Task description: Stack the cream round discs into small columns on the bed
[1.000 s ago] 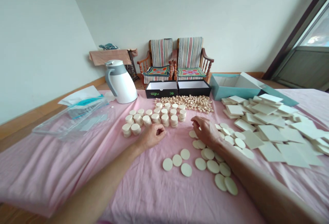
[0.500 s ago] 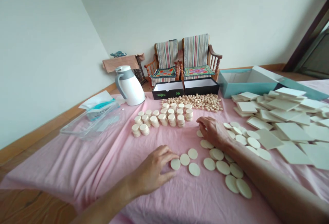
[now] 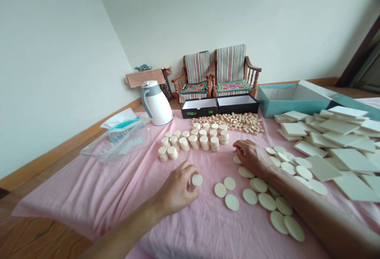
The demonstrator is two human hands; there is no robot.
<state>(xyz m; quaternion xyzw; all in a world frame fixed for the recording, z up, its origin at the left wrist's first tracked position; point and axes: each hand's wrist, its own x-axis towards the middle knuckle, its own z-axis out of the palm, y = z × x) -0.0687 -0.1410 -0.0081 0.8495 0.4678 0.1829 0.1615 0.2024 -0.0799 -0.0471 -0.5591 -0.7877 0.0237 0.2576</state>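
Note:
My left hand [image 3: 178, 187] hovers just above the pink cloth and pinches one cream round disc [image 3: 197, 179] between thumb and fingers. To its right lie several loose flat discs [image 3: 259, 195] spread over the cloth. My right hand [image 3: 251, 156] rests curled on the cloth among those discs, fingertips at a disc near the stacks; what it holds, if anything, is hidden. Behind both hands stand several short stacks of discs [image 3: 194, 140] in rows.
A heap of small wooden pegs [image 3: 234, 121] lies before two black boxes [image 3: 219, 105]. Cream square tiles [image 3: 329, 140] cover the right side by a teal box [image 3: 285, 98]. A white jug [image 3: 156, 103] and clear plastic bags [image 3: 118, 142] sit at left.
My left hand came back from the stacks to the loose discs and lifted one off the cloth. My right hand stayed where it was. The camera shifted left.

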